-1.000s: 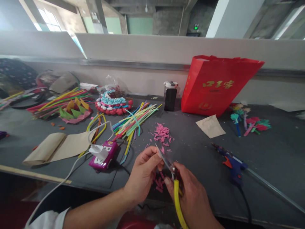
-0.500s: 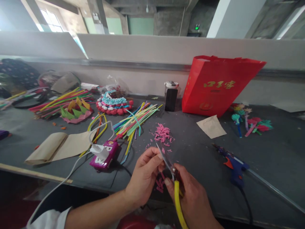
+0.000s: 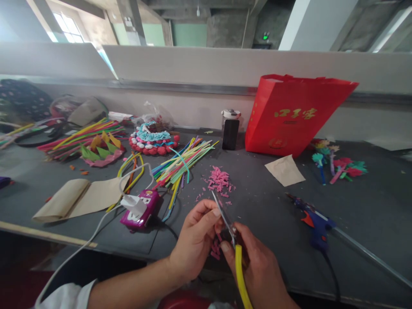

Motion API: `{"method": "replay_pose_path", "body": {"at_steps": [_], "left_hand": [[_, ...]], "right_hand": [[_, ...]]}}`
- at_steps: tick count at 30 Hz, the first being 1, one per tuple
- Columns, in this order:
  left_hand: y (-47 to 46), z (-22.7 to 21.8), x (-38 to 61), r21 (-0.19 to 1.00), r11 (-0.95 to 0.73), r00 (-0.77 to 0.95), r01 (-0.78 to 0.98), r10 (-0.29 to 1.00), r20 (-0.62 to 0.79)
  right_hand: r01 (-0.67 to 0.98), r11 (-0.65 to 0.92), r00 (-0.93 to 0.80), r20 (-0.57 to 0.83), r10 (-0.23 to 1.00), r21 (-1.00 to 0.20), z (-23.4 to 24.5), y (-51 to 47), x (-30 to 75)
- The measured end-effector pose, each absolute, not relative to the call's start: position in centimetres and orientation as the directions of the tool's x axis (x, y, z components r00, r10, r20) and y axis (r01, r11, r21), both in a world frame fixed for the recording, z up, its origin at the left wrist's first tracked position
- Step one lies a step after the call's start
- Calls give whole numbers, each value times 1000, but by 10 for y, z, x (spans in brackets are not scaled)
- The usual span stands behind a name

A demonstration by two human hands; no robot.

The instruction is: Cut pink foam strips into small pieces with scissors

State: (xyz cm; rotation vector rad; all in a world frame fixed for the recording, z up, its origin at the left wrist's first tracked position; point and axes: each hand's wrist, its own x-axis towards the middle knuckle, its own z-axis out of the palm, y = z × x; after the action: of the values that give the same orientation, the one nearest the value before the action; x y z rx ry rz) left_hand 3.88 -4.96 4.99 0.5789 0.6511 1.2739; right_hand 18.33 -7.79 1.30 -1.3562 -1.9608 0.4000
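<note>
My right hand (image 3: 257,266) is closed round the scissors (image 3: 238,270), which have yellow handles. Their blades point up and away from me, close to my left fingertips. My left hand (image 3: 196,242) is pinched shut beside the blades; what it grips is mostly hidden, though a thin pink strip (image 3: 219,236) shows just below the fingers. Small cut pink pieces (image 3: 215,249) lie between my hands at the table's near edge. Farther off, a loose heap of pink pieces (image 3: 219,179) sits on the dark table (image 3: 257,197).
Left of my hands are a purple power strip (image 3: 140,214) with a white plug, brown paper (image 3: 77,197) and bundled coloured strips (image 3: 185,161). A glue gun (image 3: 313,221) lies to the right. Behind stand a red bag (image 3: 296,116), a phone (image 3: 230,135) and a bottle (image 3: 231,113).
The scissor blades have come slightly closer together by my left fingertips. Both hands stay in nearly the same place.
</note>
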Motion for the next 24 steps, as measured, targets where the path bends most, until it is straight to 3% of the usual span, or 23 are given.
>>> {"method": "replay_pose_path", "body": {"at_steps": [9, 15, 24], "left_hand": [[-49, 50, 39, 718, 197, 167, -667, 979, -114], [-49, 50, 39, 708, 205, 177, -676, 978, -114], [-49, 51, 40, 706, 197, 174, -680, 979, -106]], "right_hand": [[640, 429, -205, 396, 895, -637, 6, -77, 183], [697, 442, -187, 452, 872, -564, 10, -77, 182], [676, 426, -199, 408, 891, -601, 13, -80, 183]]}}
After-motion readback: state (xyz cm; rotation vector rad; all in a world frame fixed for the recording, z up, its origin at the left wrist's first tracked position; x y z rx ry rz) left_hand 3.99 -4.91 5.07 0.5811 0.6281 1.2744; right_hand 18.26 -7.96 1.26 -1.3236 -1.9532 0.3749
